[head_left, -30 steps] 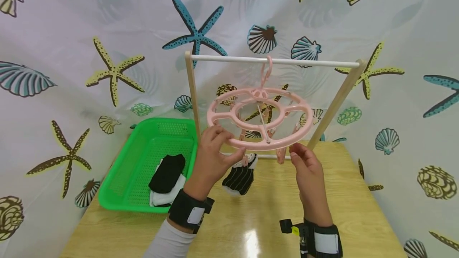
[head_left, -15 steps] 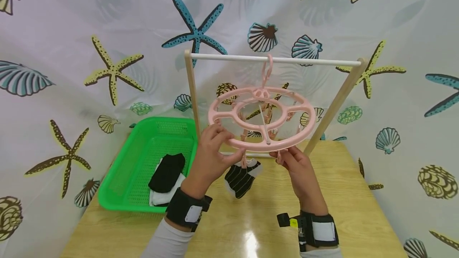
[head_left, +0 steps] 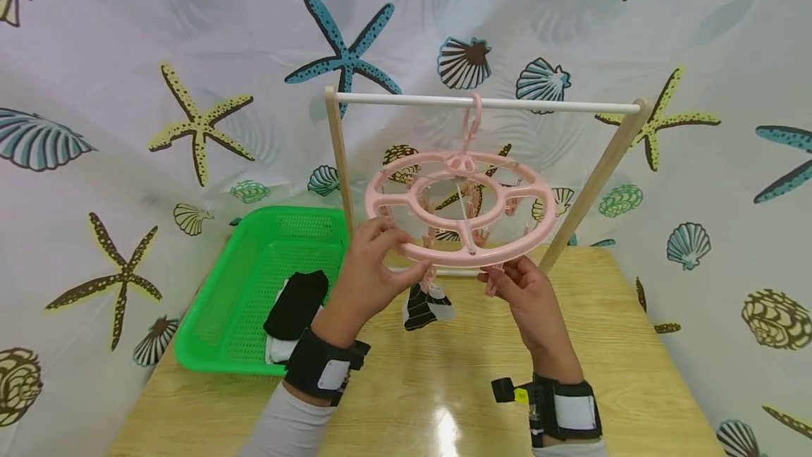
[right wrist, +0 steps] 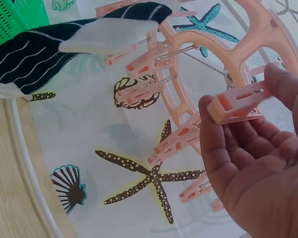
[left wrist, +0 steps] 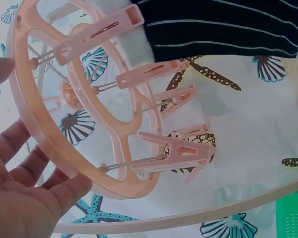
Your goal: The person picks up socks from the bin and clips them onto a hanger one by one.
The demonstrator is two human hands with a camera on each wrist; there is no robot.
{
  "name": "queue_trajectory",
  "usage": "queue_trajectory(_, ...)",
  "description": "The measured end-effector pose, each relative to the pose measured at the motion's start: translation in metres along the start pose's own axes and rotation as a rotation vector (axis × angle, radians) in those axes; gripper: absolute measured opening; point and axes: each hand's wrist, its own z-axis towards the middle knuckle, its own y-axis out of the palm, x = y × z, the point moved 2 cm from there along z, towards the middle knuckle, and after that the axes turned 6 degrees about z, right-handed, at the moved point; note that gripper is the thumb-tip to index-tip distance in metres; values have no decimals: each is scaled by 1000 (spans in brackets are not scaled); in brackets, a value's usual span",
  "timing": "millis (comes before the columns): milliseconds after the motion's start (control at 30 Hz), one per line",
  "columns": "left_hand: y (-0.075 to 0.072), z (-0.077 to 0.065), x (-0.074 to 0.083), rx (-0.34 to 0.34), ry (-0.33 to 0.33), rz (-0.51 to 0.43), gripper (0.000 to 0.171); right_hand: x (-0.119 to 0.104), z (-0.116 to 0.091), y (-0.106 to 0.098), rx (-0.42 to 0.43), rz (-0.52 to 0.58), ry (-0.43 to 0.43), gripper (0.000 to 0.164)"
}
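A pink round clip hanger point(head_left: 488, 257) hangs by its hook from a white rail. My left hand point(head_left: 368, 270) holds the near left part of its rim, thumb below and fingers over the top. With my right hand point(head_left: 536, 305) I pinch a pink clothespin point(right wrist: 241, 101) hanging under the near right rim, between thumb and forefinger. A black sock with white stripes point(left wrist: 218, 32) hangs from another clothespin point(left wrist: 102, 34) between my hands. Further clothespins point(right wrist: 176, 141) dangle empty around the ring.
A wooden-legged rack with a white rail point(head_left: 400, 99) stands on the wooden table point(head_left: 622, 344). To the left sits a green basket point(head_left: 206, 323) with black cloth point(head_left: 297, 305) and white cloth in it. A patterned sheet hangs behind.
My right hand has moved left under the rim and now pinches a clothespin. The sock has swung and turned. My left hand keeps its hold on the rim.
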Motion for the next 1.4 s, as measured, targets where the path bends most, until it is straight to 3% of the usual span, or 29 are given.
queue_trajectory(333,-12,3,2,-98,-33,39,26,-2,-4,0,-14,-75,7,28)
queue_trajectory(700,-20,7,10,-124,-40,78,28,-4,-9,1,-66,-85,-25,22)
queue_trajectory(933,-20,8,10,-135,-57,97,27,-3,-11,1,-23,-57,-34,17)
queue_trajectory(1200,-16,5,4,-166,-71,90,30,-1,-11,0,60,-77,37,23)
queue_trajectory(1400,-17,3,-2,-140,-93,62,27,-2,-11,3,92,-95,45,24)
